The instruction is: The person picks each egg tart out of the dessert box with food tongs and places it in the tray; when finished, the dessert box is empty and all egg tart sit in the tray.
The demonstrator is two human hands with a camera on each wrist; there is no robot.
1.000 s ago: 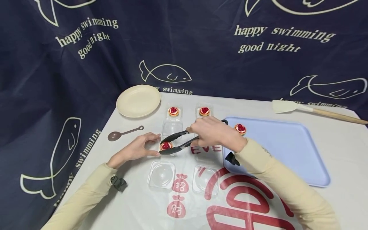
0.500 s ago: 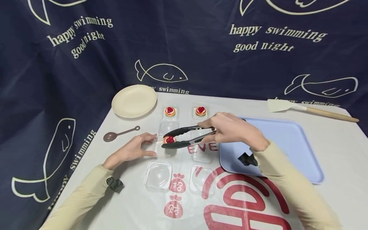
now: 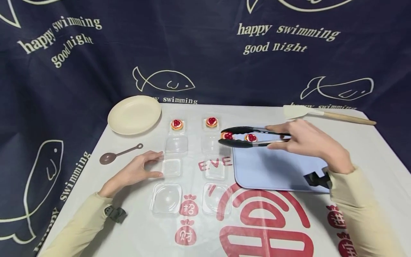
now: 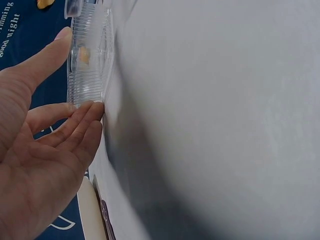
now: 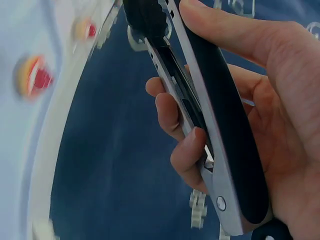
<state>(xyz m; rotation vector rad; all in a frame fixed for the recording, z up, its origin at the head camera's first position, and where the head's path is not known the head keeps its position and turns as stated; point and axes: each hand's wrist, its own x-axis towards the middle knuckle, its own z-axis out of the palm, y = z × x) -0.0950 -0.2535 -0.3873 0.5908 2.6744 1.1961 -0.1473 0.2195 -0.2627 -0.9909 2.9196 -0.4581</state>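
Observation:
My right hand (image 3: 308, 141) grips black-and-silver tongs (image 3: 236, 144). A small tart with red fruit (image 3: 227, 135) sits between the tong tips, over the left edge of the blue tray (image 3: 269, 171). Seen between the tong arms, another red-topped tart (image 3: 251, 137) lies on the tray. In the right wrist view, fingers and thumb wrap the tongs (image 5: 220, 120), whose tips run out of frame. My left hand (image 3: 133, 173) reaches a small clear plastic box (image 3: 171, 167). Its relaxed thumb and fingertips rest at the box's near corners, as the left wrist view shows around the ribbed wall (image 4: 87, 85).
Two tarts (image 3: 177, 124) sit in clear boxes at the back. More clear boxes (image 3: 166, 198) and lids stand open toward the front. A cream plate (image 3: 134, 116) and brown spoon (image 3: 109, 157) lie left; a white spatula (image 3: 297, 112) with a wooden handle lies behind the tray.
The tongs have lifted the tart out of the box beside my left hand and carried it right to the tray. My left hand has stayed at that box. The head view has turned right.

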